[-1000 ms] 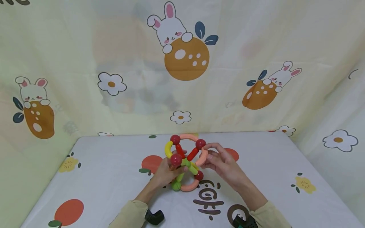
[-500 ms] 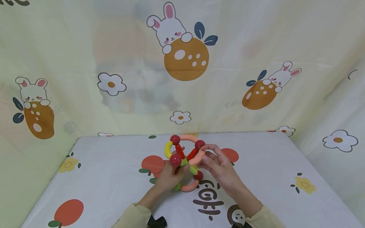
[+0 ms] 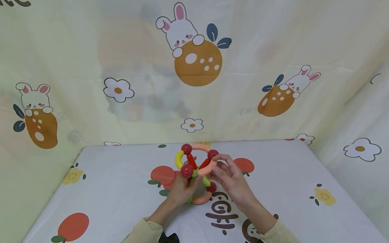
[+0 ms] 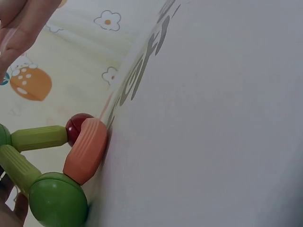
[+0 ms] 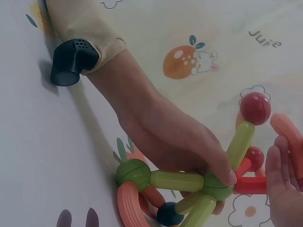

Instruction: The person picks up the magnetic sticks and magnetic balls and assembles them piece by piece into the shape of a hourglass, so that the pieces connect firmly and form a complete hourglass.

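Note:
A toy frame of ball-and-stick building pieces stands on the table in the head view. My left hand [image 3: 179,193] grips it at a central green ball [image 5: 218,190], thumb across the ball in the right wrist view. Up top are a red ball [image 3: 186,170] at the near left, further red balls and a curved yellow stick [image 3: 178,159]. My right hand [image 3: 233,179] pinches a curved salmon-coloured stick [image 3: 207,169] beside the right-hand red ball [image 3: 212,154]. The stick's end points at the near-left ball, with a small gap in the right wrist view.
Lower on the frame, another curved salmon stick [image 4: 87,151] and a green ball [image 4: 57,201] lie close to the white printed tablecloth [image 3: 121,202]. A dark blue ball [image 5: 170,213] sits low too. Behind the table hangs a curtain [image 3: 146,101] with rabbits and flowers.
My right hand has moved slightly left, swinging the salmon stick from nearly upright to slanting toward the near-left red ball. The left hand has shifted a little on the frame.

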Tool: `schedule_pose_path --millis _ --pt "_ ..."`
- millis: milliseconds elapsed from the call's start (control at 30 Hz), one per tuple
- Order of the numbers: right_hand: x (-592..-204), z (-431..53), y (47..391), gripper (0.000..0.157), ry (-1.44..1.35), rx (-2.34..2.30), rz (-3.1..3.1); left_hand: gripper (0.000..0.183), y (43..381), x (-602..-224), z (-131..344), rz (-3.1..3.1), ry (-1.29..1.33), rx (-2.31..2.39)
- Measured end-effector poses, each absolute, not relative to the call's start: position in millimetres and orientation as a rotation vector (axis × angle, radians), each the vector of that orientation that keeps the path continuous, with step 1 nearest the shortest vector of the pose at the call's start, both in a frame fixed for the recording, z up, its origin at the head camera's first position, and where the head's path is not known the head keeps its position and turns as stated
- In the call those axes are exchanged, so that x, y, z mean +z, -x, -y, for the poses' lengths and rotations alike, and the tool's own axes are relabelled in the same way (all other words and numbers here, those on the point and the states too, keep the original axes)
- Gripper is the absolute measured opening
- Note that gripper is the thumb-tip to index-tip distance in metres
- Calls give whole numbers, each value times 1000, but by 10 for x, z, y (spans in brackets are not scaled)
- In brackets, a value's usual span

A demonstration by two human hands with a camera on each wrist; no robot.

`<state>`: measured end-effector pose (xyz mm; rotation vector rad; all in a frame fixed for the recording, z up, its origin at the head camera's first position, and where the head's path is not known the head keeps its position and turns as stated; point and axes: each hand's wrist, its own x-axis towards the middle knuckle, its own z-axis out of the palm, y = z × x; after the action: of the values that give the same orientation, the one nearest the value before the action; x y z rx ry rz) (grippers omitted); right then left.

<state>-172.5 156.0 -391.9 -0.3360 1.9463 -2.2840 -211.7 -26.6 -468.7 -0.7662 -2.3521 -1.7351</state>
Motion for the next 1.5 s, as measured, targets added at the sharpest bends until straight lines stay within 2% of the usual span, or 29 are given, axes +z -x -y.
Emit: schedule_pose_path --millis 367,767,1267,1500 --pt "-3898 -1536 1708 40 301 -2267 -1974 63 2124 -4665 249 2332 786 -1800" --pt "-3922 -1512 1700 40 311 -2259 -1977 61 1958 -4335 282 2393 761 -1854" --pt "-3934 -1491 1670 39 337 -2279 -1954 63 1963 -4333 261 2372 787 -1822" --pt "-3928 -1458 1645 39 301 -2280 -1969 45 1986 -4456 193 2419 671 -1717"
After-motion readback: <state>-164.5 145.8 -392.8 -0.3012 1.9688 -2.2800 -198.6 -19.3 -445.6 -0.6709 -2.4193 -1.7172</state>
